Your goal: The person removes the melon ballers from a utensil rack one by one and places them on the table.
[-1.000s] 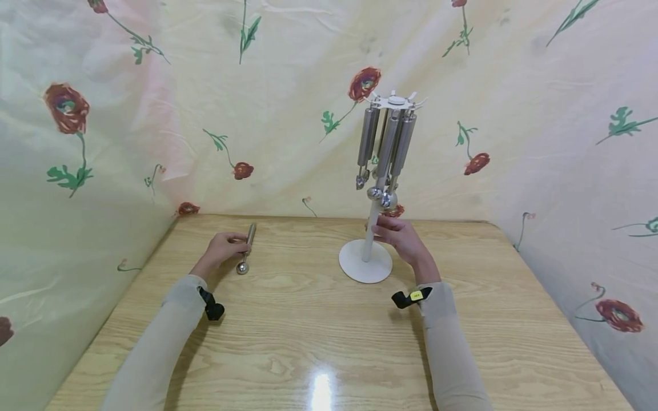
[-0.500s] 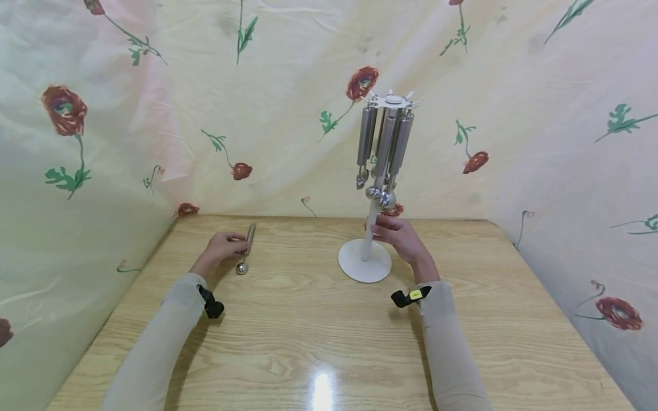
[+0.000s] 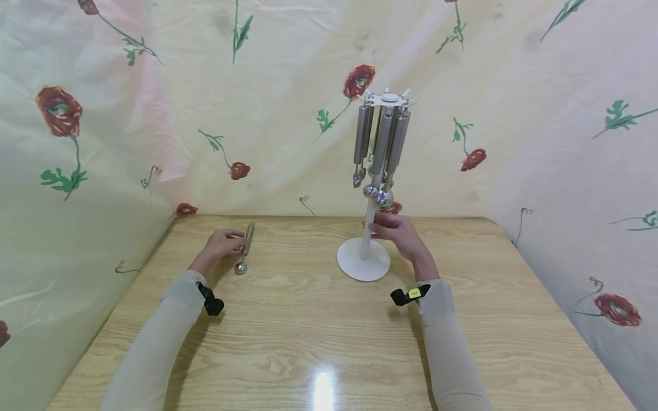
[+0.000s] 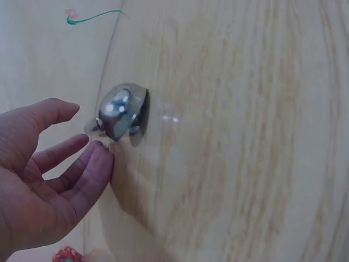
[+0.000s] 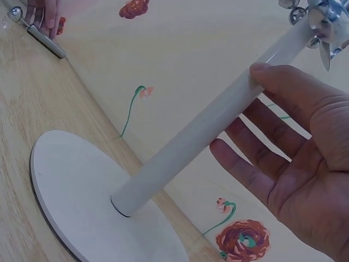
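A metal scoop (image 3: 249, 237) with a cylindrical steel handle and a round bowl lies at the back left of the table. Beside its handle is my left hand (image 3: 221, 244), fingertips right at the metal. In the left wrist view that hand's thumb and fingers are apart, and the shiny bowl (image 4: 119, 111) faces the camera, hiding most of the handle. My right hand (image 3: 404, 237) holds the white pole (image 5: 185, 150) of a utensil stand, thumb on one side and fingers on the other. Several steel-handled utensils (image 3: 381, 142) hang from its top ring, above the hand.
The stand's round white base (image 3: 352, 265) rests on the wood-grain table (image 3: 298, 314). Flower-printed cloth (image 3: 288, 114) rises behind the table's back edge and along both sides. Each wrist carries a small black camera.
The left fingertips have drawn back slightly and cover less of the scoop's handle. The right hand keeps its hold on the pole. The head view has shifted a little.
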A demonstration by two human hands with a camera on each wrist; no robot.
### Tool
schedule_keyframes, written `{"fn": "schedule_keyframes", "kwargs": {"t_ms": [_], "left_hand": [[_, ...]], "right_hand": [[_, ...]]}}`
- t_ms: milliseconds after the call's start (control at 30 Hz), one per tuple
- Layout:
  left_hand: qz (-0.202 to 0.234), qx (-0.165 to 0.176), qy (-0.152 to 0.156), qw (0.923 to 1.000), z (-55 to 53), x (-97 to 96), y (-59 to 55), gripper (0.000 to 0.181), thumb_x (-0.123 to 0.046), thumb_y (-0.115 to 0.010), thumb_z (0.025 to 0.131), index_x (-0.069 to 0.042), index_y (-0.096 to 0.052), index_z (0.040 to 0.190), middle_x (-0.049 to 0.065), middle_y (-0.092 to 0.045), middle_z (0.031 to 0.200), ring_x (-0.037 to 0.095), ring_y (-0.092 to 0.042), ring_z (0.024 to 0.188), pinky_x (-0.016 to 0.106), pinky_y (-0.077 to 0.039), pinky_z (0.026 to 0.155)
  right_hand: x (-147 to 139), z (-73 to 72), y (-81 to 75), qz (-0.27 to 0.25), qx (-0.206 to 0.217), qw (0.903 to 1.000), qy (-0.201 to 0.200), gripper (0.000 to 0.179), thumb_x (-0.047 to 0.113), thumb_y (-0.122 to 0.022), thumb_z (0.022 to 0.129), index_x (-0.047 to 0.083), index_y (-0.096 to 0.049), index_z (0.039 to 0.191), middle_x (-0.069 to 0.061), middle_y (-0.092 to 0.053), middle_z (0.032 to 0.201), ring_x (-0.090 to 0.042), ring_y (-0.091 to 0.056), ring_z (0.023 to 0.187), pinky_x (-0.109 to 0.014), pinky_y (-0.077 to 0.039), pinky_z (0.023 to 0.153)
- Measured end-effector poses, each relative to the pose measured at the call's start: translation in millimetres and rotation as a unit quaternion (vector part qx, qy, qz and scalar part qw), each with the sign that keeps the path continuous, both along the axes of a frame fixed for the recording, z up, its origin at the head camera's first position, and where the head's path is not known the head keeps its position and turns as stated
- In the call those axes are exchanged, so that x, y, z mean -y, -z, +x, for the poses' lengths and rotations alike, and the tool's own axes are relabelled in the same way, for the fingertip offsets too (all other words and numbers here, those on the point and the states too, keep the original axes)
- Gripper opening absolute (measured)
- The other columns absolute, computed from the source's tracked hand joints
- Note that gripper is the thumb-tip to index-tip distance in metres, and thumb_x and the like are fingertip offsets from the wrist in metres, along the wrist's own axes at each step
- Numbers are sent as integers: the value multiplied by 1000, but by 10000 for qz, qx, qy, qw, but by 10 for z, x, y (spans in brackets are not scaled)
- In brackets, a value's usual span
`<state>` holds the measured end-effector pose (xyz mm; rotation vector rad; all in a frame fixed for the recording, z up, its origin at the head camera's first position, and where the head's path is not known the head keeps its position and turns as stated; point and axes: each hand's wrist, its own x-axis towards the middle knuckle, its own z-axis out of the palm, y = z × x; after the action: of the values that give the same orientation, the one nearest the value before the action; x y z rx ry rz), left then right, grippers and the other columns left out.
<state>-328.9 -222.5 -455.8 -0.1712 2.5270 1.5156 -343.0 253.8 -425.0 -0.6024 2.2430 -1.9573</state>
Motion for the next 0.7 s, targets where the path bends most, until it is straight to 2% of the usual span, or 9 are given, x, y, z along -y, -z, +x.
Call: {"fn": "schedule_keyframes", "kwargs": {"t_ms": [67,167,233,333,433,500,600,700], "left_hand": [[-54,-12,-1,10000,4,-13,-39,48,-24,-61,101,3,-55,141,23,-59,131,19,-63,99,20,-57,76],[-197,-107,-11,9997,-1,-45,-110,48,-28,-58,103,-1,-54,143,25,-54,141,29,-61,113,29,-57,85],[-246,-246,37,9994,-5,-88,-176,49,-29,-55,105,-1,-52,145,25,-51,145,35,-56,124,39,-55,96],[-190,-645,54,9977,-32,-196,-278,48,-27,-56,105,-1,-53,144,25,-52,145,39,-51,132,48,-49,107],[63,-1186,114,9929,-64,-371,-400,45,-23,-58,104,2,-55,142,26,-56,141,40,-53,131,50,-47,109],[214,-1519,180,9880,-75,-523,-496,43,-21,-59,103,2,-57,140,26,-59,137,39,-56,127,48,-50,106],[550,-1883,334,9800,-67,-786,-659,41,-20,-61,103,1,-59,138,25,-61,133,38,-59,122,47,-52,102],[912,-2183,556,9700,-49,-1052,-823,39,-20,-64,102,-2,-62,136,23,-64,130,36,-62,118,47,-53,101]], "right_hand": [[3,0,-15,44,-9,10000,-4,41,9,-67,99,-9,-58,135,3,-76,112,-10,-72,104,-31,-61,90],[11,3,-33,88,18,10000,8,41,9,-67,99,-9,-59,135,8,-76,109,-10,-72,104,-31,-61,89],[16,7,-44,113,34,9999,34,41,9,-67,98,-8,-59,135,5,-76,111,-11,-72,104,-31,-61,89],[26,16,-56,148,32,9999,46,40,8,-68,98,-8,-60,134,-11,-74,121,-11,-72,104,-32,-61,89],[35,19,-59,168,17,9998,57,39,7,-68,98,-9,-60,132,-28,-66,129,-11,-72,103,-32,-62,89],[39,13,-54,174,-9,9998,71,38,6,-67,98,-10,-60,132,-33,-62,132,-11,-72,102,-32,-62,89],[37,5,-45,177,-60,9998,85,37,6,-66,98,-10,-60,131,-33,-62,131,-10,-72,102,-31,-62,88],[31,-2,-36,137,-41,9999,93,37,5,-66,98,-11,-60,131,-27,-67,127,-11,-72,102,-31,-62,88]]}}
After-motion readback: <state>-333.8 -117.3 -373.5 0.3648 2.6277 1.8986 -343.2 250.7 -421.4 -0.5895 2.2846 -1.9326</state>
